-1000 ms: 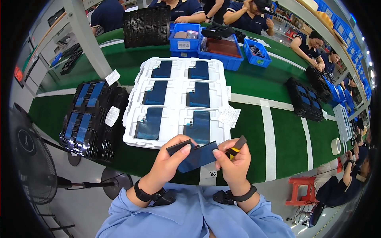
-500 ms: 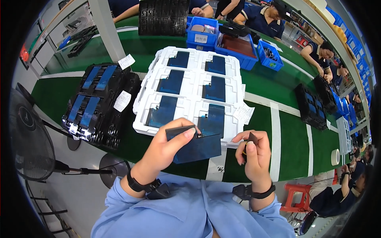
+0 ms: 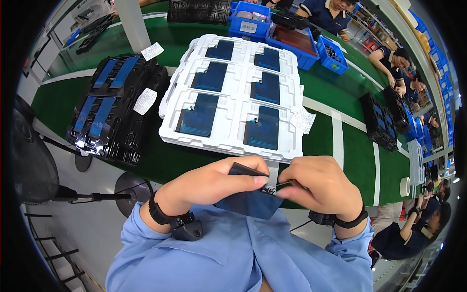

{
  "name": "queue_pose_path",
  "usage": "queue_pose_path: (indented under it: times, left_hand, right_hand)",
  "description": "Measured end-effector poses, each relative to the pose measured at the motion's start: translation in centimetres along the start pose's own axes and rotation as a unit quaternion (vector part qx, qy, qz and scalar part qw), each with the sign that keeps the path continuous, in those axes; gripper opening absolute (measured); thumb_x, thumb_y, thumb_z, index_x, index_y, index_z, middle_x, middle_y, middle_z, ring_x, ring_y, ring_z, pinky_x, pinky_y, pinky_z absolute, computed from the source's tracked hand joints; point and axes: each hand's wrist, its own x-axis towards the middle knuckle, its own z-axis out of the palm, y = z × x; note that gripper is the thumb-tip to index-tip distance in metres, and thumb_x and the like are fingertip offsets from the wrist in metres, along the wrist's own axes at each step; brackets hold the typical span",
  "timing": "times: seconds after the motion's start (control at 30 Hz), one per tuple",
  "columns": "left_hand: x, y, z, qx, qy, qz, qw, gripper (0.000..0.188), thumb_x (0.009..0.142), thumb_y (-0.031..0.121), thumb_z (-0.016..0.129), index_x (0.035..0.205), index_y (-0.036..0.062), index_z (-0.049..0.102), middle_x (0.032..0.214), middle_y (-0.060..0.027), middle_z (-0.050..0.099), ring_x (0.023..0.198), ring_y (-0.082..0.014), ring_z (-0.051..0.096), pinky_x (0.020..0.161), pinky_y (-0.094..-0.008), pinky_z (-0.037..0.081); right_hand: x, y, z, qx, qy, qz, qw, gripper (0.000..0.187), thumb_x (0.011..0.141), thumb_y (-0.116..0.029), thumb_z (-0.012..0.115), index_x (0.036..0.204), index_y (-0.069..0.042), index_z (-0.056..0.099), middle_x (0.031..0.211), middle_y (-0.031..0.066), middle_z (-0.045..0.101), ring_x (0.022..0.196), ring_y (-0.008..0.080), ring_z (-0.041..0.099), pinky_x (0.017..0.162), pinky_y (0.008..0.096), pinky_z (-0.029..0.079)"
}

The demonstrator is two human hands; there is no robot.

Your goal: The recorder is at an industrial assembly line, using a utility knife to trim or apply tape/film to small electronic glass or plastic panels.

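Note:
My left hand (image 3: 214, 182) is closed on a flat dark-blue battery (image 3: 250, 204), its thumb on the upper face. The battery is tilted, held over my lap at the table's near edge. Small pale and dark details show at its notched upper edge, between my hands. There my right hand (image 3: 326, 187) pinches something thin and dark, mostly hidden by the fingers. Just beyond both hands lies a white moulded tray (image 3: 235, 104). Several similar stepped dark-blue batteries (image 3: 198, 116) sit in its pockets.
On the left, stacked black trays (image 3: 124, 129) carry blue strips, with a paper slip (image 3: 145, 100) on top. Blue bins (image 3: 248, 28) stand at the back. A tape roll (image 3: 404, 186) is at the right edge. A floor fan (image 3: 36, 146) stands left; co-workers sit beyond.
My right hand has moved left, up against the battery's notched edge. The battery has tipped in my left hand. The white tray appears higher in the picture as the view shifted.

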Motion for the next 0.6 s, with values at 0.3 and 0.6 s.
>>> queue_pose_path:
  times: [0.3,0.6]
  left_hand:
    - [-0.15,-0.37,0.45,0.060,-0.026,0.013,0.998,0.021,0.089,0.022,0.045,0.088,0.0019,0.052,0.078,0.0002,0.050,0.075,-0.0083,0.043,0.069,-0.0232,0.036]
    - [-0.20,-0.05,0.69,0.087,-0.009,0.001,0.996,0.019,0.088,0.020,0.047,0.087,0.0024,0.054,0.075,0.0037,0.047,0.071,-0.0044,0.038,0.064,-0.0202,0.033]
  right_hand:
    - [1.04,-1.34,0.04,-0.101,-0.148,0.048,0.983,0.034,0.069,-0.037,0.068,0.058,-0.008,0.053,0.047,0.0054,0.050,0.042,0.0237,0.051,0.039,0.0321,0.036]
    - [0.98,-1.38,0.07,-0.114,-0.163,0.058,0.978,0.039,0.069,-0.037,0.067,0.053,-0.007,0.050,0.045,0.0059,0.048,0.040,0.0243,0.049,0.038,0.0329,0.036]
